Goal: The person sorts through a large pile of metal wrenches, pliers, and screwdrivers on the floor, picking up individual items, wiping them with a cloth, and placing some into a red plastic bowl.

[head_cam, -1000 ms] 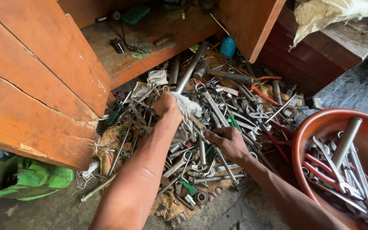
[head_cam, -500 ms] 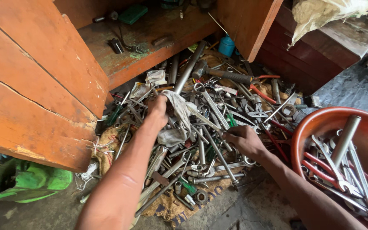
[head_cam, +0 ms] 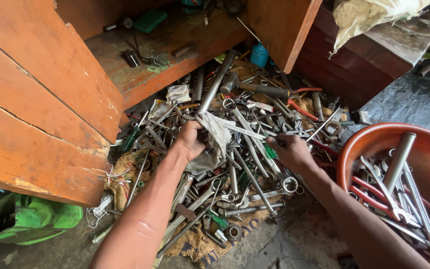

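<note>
Steel wrench (head_cam: 255, 149) lay between the hands, long axis running eleven to five o'clock; right hand (head_cam: 288, 152) pinched it, left hand (head_cam: 191, 142) clutched a grey rag (head_cam: 216, 137).

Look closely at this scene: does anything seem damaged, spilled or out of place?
Yes. Spanners lie heaped loose over sacking on the ground, not stored. The left hand grips a rag; the right hand rests on the heap. The wooden door is cracked.
</note>
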